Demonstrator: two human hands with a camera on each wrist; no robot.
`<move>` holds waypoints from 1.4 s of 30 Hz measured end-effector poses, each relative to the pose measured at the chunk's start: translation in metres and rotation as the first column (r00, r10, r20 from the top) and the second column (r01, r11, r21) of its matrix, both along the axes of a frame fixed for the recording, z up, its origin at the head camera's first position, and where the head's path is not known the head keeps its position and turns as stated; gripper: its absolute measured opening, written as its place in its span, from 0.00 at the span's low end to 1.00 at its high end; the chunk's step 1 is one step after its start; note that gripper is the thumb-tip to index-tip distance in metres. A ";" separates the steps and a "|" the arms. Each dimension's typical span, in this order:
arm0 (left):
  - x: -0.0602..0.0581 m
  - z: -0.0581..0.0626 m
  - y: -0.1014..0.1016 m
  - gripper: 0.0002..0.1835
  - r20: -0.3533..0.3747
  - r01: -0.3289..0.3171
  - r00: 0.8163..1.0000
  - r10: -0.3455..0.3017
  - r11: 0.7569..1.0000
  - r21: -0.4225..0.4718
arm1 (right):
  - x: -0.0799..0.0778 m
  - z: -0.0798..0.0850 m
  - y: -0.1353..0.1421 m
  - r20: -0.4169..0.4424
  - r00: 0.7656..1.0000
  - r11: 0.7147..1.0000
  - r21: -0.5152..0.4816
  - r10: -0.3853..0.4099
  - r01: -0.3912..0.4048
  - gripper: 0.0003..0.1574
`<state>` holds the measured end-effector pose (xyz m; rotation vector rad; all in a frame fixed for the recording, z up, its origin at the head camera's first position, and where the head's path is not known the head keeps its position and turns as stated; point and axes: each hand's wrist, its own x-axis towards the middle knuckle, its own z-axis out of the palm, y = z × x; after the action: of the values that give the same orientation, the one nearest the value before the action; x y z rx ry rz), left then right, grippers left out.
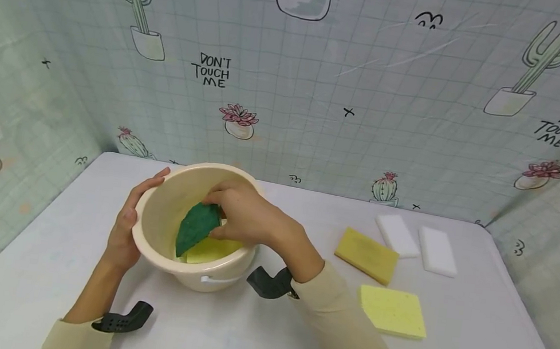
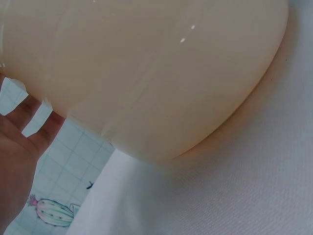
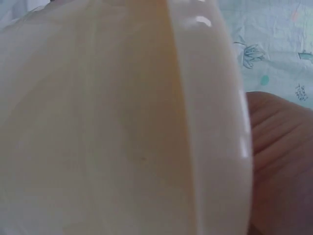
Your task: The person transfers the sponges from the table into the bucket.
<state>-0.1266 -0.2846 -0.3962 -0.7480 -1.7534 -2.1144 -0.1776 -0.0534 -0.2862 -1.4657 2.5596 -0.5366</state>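
A cream bucket stands left of the middle of the white table. My left hand rests against its left side, fingers fairly straight along the outer wall and reaching up to the rim; the left wrist view shows those fingers spread on the wall. My right hand reaches over the rim into the bucket and pinches a dark green scouring pad between thumb and fingers. Under the pad, a yellow sponge lies in the bucket. In the right wrist view the bucket's rim hides most of the hand.
Right of the bucket lie a mustard-yellow sponge, a light yellow sponge and two white sponges, one farther back and one at the right. A white bucket handle hangs at the front. A patterned curtain encloses the table.
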 end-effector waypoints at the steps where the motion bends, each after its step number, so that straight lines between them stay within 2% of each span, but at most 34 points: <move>1: 0.000 0.000 0.000 0.35 -0.001 -0.001 1.000 0.001 1.000 -0.003 | 0.000 0.000 -0.001 0.000 1.000 1.000 0.000 0.004 -0.004 0.31; 7: 0.000 -0.001 0.001 0.34 0.003 0.002 1.000 -0.002 1.000 -0.006 | 0.001 -0.002 -0.003 -0.015 1.000 0.998 0.063 0.001 0.000 0.31; 11: -0.001 -0.001 0.001 0.34 0.002 0.005 1.000 -0.005 1.000 -0.003 | 0.001 -0.003 -0.001 0.013 1.000 0.996 0.091 -0.018 0.016 0.34; 17: -0.001 -0.001 0.002 0.34 0.005 0.012 1.000 -0.012 1.000 0.004 | 0.001 -0.001 0.004 0.029 0.999 0.994 0.109 -0.034 0.031 0.37; 21: 0.000 0.000 0.002 0.34 0.012 0.009 1.000 -0.009 1.000 0.004 | 0.003 0.006 0.011 0.042 0.997 0.993 0.097 -0.072 0.068 0.38; 26: 0.002 0.001 0.002 0.34 0.024 -0.001 1.000 0.001 1.000 0.003 | 0.002 0.009 0.024 0.043 0.995 0.995 -0.025 -0.091 0.092 0.30; 31: 0.002 0.001 0.001 0.34 0.022 0.002 1.000 -0.003 1.000 0.008 | 0.003 0.008 0.042 0.056 0.994 0.980 -0.171 -0.092 0.101 0.26; 37: 0.002 0.001 0.000 0.34 0.028 0.011 1.000 -0.012 1.000 0.026 | 0.004 0.004 0.070 0.002 0.994 0.946 -0.307 -0.111 0.106 0.24; 42: 0.001 0.001 0.000 0.34 0.020 0.026 0.999 -0.027 0.999 0.029 | 0.002 -0.011 0.100 -0.013 0.988 0.908 -0.397 -0.151 0.133 0.25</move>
<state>-0.1251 -0.2847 -0.3952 -0.7489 -1.7285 -2.1672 -0.1754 0.0466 -0.2970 -1.4130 2.7198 -1.1132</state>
